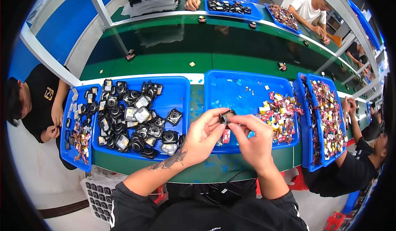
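A small black watch case (pixel 227 116), its inner side grey, is held between my two hands above the blue tray in front of me. My left hand (pixel 203 133) pinches the case from the left, fingers bent around it. From the right, the thumb and fingertips of my right hand (pixel 252 139) close on its edge. Whether a smaller part sits between those fingertips is hidden. Beneath, the blue tray (pixel 214 76) bears a heap of small red, yellow and white parts (pixel 281 117) on its right side. A loose red part (pixel 226 136) lies under my hands.
To the left, another blue tray (pixel 185 95) holds a pile of black watch cases (pixel 136 115). Narrower trays of parts flank both (pixel 76 157). A green conveyor (pixel 165 62) with scattered pieces runs beyond. Co-workers sit on both sides and across, near white frame posts (pixel 99 4).
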Demonstrator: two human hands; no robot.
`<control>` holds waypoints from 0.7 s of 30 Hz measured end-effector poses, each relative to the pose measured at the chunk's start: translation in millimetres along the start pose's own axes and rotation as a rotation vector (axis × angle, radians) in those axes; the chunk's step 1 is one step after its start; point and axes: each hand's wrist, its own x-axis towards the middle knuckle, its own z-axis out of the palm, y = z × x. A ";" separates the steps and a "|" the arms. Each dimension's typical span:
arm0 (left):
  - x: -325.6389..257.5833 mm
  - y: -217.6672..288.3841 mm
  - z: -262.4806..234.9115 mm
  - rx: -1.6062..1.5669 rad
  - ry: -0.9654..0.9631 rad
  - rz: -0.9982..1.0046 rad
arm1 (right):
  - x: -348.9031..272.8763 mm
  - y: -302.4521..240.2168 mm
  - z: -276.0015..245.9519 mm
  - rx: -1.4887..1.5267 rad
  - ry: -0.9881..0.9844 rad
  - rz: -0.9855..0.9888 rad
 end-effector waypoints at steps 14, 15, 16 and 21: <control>-2.6 -3.3 1.7 0.008 -0.020 0.002 | 7.0 -3.7 2.3 -0.126 0.048 -0.139; -3.0 -3.1 1.9 0.008 -0.021 0.002 | 7.2 -3.7 2.5 -0.127 0.049 -0.140; -3.7 -2.8 2.2 0.033 -0.013 0.006 | 7.4 -3.4 2.9 -0.149 0.049 -0.159; -5.7 2.6 3.8 0.114 -0.039 -0.064 | 6.1 0.1 -4.5 -0.194 0.063 -0.215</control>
